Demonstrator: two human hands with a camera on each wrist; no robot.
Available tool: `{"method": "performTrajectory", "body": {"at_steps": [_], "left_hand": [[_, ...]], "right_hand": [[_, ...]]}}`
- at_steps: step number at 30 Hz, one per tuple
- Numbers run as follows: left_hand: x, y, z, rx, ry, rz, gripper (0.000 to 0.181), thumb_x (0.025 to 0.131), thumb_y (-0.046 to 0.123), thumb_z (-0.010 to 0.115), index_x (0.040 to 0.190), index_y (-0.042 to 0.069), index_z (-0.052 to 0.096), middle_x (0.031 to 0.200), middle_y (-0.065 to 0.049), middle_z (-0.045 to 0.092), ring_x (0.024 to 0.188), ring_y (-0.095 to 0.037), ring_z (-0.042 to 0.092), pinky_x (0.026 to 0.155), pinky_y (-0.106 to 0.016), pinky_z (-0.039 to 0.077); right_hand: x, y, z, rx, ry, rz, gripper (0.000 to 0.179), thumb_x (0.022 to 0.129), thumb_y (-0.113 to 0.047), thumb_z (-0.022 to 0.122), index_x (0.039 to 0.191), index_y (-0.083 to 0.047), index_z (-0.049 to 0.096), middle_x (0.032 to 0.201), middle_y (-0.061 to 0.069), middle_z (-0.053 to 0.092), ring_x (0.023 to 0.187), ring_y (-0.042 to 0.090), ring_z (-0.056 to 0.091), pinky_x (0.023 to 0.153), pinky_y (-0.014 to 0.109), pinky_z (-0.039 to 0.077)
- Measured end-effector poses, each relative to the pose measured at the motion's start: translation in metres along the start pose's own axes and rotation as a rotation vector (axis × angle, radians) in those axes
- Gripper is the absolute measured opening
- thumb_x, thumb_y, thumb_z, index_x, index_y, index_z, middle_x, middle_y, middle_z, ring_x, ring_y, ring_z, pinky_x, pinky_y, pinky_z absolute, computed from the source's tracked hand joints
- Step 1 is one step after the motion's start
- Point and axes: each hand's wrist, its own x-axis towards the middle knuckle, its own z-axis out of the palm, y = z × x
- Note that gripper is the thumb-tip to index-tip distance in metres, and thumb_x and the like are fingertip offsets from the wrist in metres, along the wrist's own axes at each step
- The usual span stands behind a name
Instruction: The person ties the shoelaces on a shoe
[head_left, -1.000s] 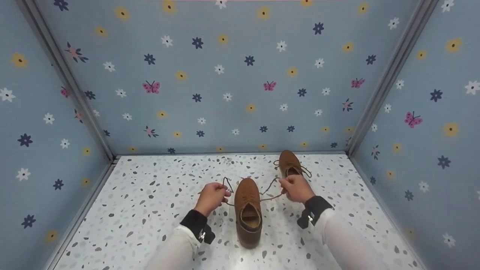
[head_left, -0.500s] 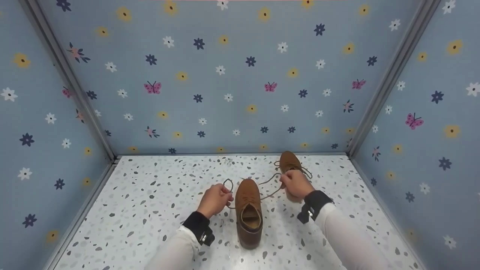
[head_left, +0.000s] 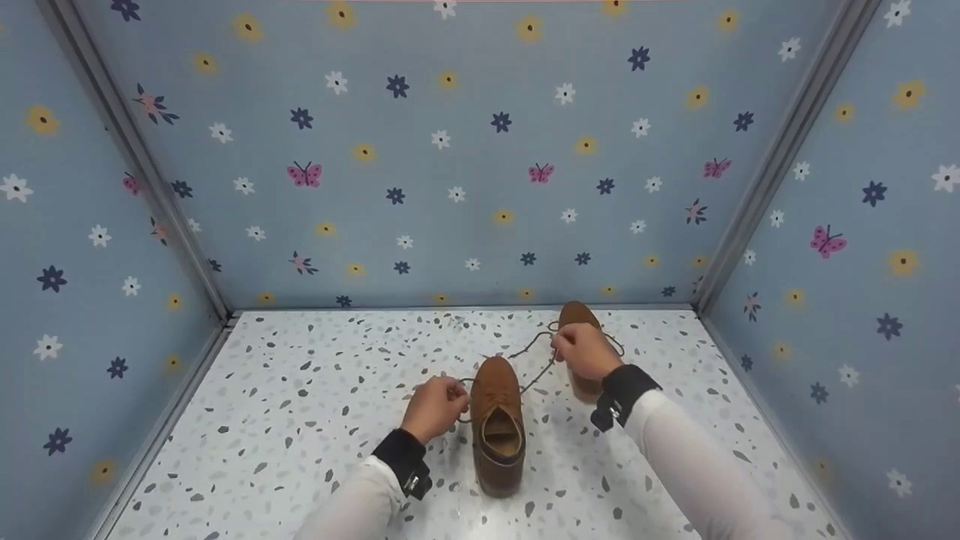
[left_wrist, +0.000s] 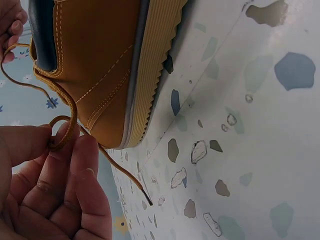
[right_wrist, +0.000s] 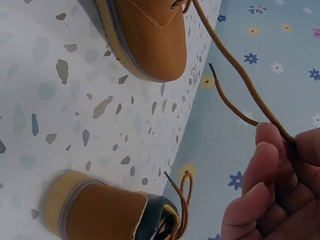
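Note:
A tan ankle shoe stands upright in front of me, toe pointing away. On its left side my left hand pinches one lace between thumb and fingertips; the lace bends into a loop, and its dark-tipped end hangs down past the toe. Farther off to the right, my right hand pinches the other lace, its short dark-tipped end sticking out from the fingers. This lace runs slanting back to the shoe's eyelets. My right hand partly hides a second tan shoe in the head view.
The second shoe, its own laces in loops, stands at the back right near the rear wall. Flower-print panels enclose the speckled white surface at the back and both sides. Dark straps with small devices sit on both wrists.
My right hand has moved away from me and slightly left, raising its lace. The left hand has shifted a little right, closer to the shoe, its lace loop turning toward the shoe.

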Motion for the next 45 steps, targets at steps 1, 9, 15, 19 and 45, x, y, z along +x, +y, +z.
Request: {"method": "performTrajectory", "body": {"at_steps": [1, 9, 15, 19, 45], "left_hand": [[0.000, 0.000, 0.000, -0.003, 0.002, -0.001, 0.012, 0.098, 0.015, 0.069, 0.088, 0.011, 0.074, 0.078, -0.001, 0.074, 0.059, -0.010, 0.062, 0.058, -0.028, 0.050], [-0.001, -0.004, 0.002, -0.004, 0.019, 0.010, 0.009, 0.096, 0.016, 0.072, 0.090, 0.012, 0.077, 0.086, -0.003, 0.076, 0.059, -0.008, 0.065, 0.063, -0.028, 0.054], [-0.002, -0.007, 0.002, -0.007, 0.028, 0.022, 0.009, 0.094, 0.015, 0.074, 0.087, 0.011, 0.078, 0.082, -0.002, 0.075, 0.059, -0.009, 0.064, 0.060, -0.028, 0.053], [-0.002, -0.008, 0.003, -0.009, 0.038, 0.026, 0.009, 0.093, 0.015, 0.074, 0.086, 0.011, 0.078, 0.081, -0.002, 0.076, 0.057, -0.008, 0.064, 0.059, -0.027, 0.053], [0.004, -0.014, 0.000, -0.052, 0.049, -0.048, 0.012, 0.091, 0.020, 0.077, 0.082, 0.013, 0.079, 0.077, 0.001, 0.074, 0.067, -0.010, 0.061, 0.066, -0.028, 0.051]], "right_hand": [[0.001, -0.003, 0.000, -0.008, 0.002, -0.008, 0.031, 0.107, -0.025, 0.056, 0.085, -0.012, 0.073, 0.079, 0.005, 0.072, 0.068, 0.015, 0.059, 0.070, 0.032, 0.047], [0.010, -0.028, 0.012, -0.044, -0.026, -0.081, 0.032, 0.108, -0.022, 0.054, 0.078, -0.015, 0.064, 0.068, -0.003, 0.055, 0.061, 0.013, 0.051, 0.064, 0.031, 0.042], [0.014, -0.048, 0.030, -0.154, -0.062, -0.160, 0.033, 0.109, -0.022, 0.055, 0.078, -0.016, 0.065, 0.067, -0.003, 0.051, 0.060, 0.013, 0.046, 0.064, 0.032, 0.040], [0.015, -0.059, 0.045, -0.227, -0.095, -0.223, 0.030, 0.107, -0.018, 0.056, 0.082, -0.010, 0.070, 0.072, 0.002, 0.058, 0.065, 0.017, 0.050, 0.067, 0.035, 0.043], [-0.001, -0.035, 0.044, -0.292, -0.246, -0.428, 0.021, 0.105, -0.017, 0.062, 0.102, -0.008, 0.080, 0.091, 0.006, 0.076, 0.083, 0.021, 0.067, 0.079, 0.040, 0.055]]}}
